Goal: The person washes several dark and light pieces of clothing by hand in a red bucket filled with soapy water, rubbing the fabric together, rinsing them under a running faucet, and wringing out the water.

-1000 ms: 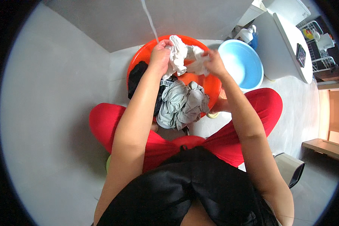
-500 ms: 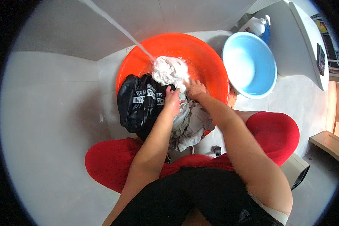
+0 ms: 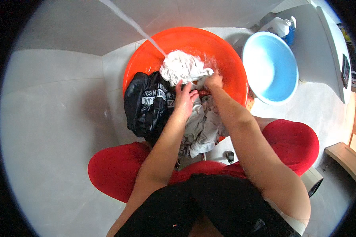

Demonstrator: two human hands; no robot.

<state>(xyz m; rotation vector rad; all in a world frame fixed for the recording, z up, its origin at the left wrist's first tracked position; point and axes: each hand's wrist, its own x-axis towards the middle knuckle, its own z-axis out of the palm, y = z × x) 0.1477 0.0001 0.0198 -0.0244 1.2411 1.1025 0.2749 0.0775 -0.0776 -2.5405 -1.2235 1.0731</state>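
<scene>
In a large orange basin [image 3: 229, 59], a bunched wet white cloth [image 3: 182, 66] lies under a thin stream of water [image 3: 136, 27] falling from the upper left. My right hand [image 3: 213, 81] is closed on the right end of the white cloth, its fingertips partly hidden. My left hand [image 3: 186, 99] sits just below the cloth, fingers apart and slightly bent, with nothing visibly held. Black clothing [image 3: 148, 106] with white printed patches hangs over the basin's left side. Pale grey-beige clothing [image 3: 201, 128] drapes over the near rim, beneath my forearms.
A light blue basin [image 3: 271, 69] stands right of the orange one. Behind it are a white pump bottle [image 3: 279, 27] and a white cabinet-like unit [image 3: 320, 47]. A grey wall [image 3: 75, 31] closes the far side. My red-clad knees [image 3: 116, 170] flank the near rim.
My right hand has drawn the cloth's end rightward and slightly away, with water splashing beside it. My left hand has shifted slightly right. The whole view has shifted a little.
</scene>
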